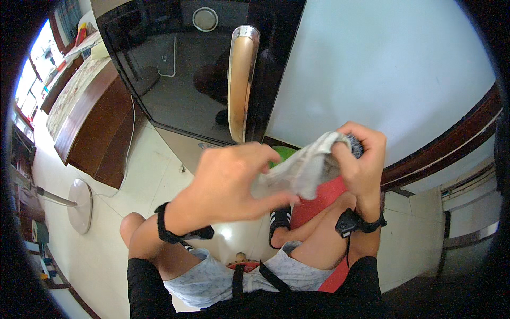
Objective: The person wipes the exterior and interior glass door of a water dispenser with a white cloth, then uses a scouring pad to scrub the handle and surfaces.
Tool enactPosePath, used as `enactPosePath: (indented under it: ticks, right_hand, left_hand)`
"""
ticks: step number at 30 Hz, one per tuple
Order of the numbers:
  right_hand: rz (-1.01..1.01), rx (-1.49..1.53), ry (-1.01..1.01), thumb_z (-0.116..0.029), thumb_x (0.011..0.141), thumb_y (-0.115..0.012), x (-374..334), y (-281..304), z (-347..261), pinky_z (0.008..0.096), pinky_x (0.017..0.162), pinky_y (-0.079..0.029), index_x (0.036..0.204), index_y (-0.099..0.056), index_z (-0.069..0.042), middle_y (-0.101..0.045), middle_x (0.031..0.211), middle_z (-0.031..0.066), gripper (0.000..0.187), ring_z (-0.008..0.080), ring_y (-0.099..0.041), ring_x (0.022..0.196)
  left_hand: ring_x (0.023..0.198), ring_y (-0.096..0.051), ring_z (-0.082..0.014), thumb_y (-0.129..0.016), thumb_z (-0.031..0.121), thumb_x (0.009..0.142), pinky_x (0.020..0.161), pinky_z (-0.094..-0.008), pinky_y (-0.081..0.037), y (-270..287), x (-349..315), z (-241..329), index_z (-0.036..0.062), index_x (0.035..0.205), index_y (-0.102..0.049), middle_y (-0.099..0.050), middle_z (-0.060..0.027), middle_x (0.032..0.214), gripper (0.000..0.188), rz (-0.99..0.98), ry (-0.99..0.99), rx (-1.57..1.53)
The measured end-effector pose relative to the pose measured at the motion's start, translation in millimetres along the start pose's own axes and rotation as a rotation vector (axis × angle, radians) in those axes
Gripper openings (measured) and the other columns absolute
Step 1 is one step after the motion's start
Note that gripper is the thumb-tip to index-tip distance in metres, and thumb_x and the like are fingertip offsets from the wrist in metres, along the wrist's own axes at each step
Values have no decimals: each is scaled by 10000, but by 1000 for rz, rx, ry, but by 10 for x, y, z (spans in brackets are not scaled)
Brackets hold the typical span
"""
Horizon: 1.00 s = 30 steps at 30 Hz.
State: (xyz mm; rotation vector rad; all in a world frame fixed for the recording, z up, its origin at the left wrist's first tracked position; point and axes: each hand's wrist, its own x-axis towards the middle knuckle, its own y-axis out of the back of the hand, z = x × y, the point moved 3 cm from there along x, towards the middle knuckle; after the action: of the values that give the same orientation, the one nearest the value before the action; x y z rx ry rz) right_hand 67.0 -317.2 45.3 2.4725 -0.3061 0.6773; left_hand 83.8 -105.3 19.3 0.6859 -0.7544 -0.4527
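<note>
A thin, crumpled greyish-white cloth point(313, 165) hangs in front of me, and its exact kind I cannot make out. My right hand point(364, 151) pinches its upper right end, where a dark speckled part point(355, 146) shows beside the fingers. My left hand point(234, 181) is at the cloth's left end, slightly smeared by motion. Its thumb and fingers are spread wide, with the loose cloth between and behind them. No firm grip shows there.
A glossy dark cabinet door with a long handle point(243, 85) stands ahead, next to a pale panel point(366, 69). Behind the cloth is a green object point(283, 155). A red mat point(319, 204) lies under my foot. A wooden bed or bench point(101, 125) and a round stand base point(79, 204) are left.
</note>
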Motion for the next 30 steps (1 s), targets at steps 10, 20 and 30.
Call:
enactPosePath:
  ticks: [10, 20, 30]
  right_hand:
    - [-593, 88, -192, -127, 743, -697, 91, -25, 338, 261, 526, -417, 771, -654, 8, -574, 599, 4, 144, 62, -521, 577]
    - [-1194, 268, -55, -149, 698, -809, 39, -133, 461, 308, 808, -500, 1064, -630, -9, -667, 961, 68, 431, 144, -606, 880]
    - [-726, 260, 195, -253, 606, -925, -15, -376, 206, 296, 791, -479, 1078, -671, -27, -650, 947, 65, 582, 172, -608, 872]
  left_hand:
    - [807, -653, -373, -688, 143, 834, 701, -402, -533, -52, -8, -114, -20, 974, -686, -648, -168, 1057, 216, 180, -184, -158]
    - [839, -683, -183, -605, -23, 836, 749, -289, -524, -5, 9, -214, 1, 1030, -711, -713, -112, 926, 222, 25, 54, -507]
    - [585, -613, -84, -647, 49, 868, 506, -236, -459, -138, -70, -116, -6, 892, -713, -670, -81, 708, 89, 169, 64, -475]
